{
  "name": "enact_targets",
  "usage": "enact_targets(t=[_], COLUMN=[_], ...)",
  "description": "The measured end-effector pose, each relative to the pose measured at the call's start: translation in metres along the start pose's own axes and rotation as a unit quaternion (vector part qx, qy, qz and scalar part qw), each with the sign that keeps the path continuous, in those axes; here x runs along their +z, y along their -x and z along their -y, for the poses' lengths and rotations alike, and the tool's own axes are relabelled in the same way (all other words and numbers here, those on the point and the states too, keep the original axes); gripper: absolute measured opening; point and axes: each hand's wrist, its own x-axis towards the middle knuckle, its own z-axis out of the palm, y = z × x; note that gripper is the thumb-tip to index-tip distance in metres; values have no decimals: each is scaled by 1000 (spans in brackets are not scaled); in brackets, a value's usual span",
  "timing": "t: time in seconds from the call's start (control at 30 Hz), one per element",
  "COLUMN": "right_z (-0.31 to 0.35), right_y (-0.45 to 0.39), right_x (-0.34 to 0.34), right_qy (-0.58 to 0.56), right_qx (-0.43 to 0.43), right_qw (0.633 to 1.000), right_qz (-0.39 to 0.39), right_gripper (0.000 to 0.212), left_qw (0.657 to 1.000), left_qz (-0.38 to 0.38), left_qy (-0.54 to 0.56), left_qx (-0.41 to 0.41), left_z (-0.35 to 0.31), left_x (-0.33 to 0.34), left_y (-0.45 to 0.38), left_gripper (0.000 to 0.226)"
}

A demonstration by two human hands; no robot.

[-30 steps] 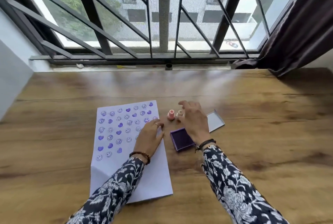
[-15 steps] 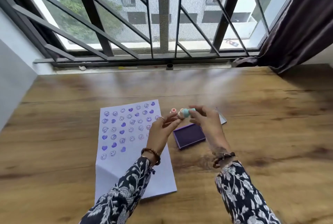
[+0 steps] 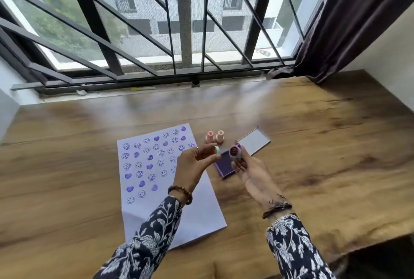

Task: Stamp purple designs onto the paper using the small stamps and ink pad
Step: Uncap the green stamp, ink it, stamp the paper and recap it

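Observation:
A white paper [image 3: 197, 218] lies on the wooden table, its upper part covered with purple smileys and hearts. My right hand [image 3: 252, 174] holds a small light-blue stamp [image 3: 235, 152] above the table, its inked purple face turned toward me. My left hand [image 3: 192, 166] pinches a small pale cap-like piece [image 3: 217, 149] just left of that stamp. The open purple ink pad [image 3: 223, 166] sits on the table under both hands, partly hidden by them. Two pink stamps [image 3: 215, 136] stand upright just beyond it.
The ink pad's grey lid [image 3: 254, 140] lies open to the right of the pad. The wooden table [image 3: 324, 155] runs to a barred window at the back. A dark curtain [image 3: 349, 21] hangs at the right, and the table's near right edge drops off.
My right hand picked up the blue stamp from beside the pink ones and raised it. My left hand left the paper, met the stamp, and now holds a small piece apart from it.

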Motion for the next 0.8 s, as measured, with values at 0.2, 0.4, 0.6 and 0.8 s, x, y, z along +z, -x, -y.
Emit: enact_targets(t=[0.2, 0.4, 0.6, 0.8], right_z=[-3, 9, 7, -7], right_y=[1, -6, -11, -5], right_x=[-17, -15, -6, -9], right_qy=[61, 493, 722, 747], right_qx=[-9, -164, -246, -257], right_qw=[998, 846, 639, 600], right_qz=[-25, -120, -102, -129], right_gripper=[17, 6, 16, 13], left_qw=[1000, 959, 900, 896], left_qz=[0, 162, 302, 326], left_qy=[-25, -209, -285, -275], left_qx=[1, 102, 135, 120], left_z=[22, 36, 40, 49], left_x=[-38, -42, -24, -18], left_y=[8, 6, -14, -22], left_gripper=[25, 21, 26, 28])
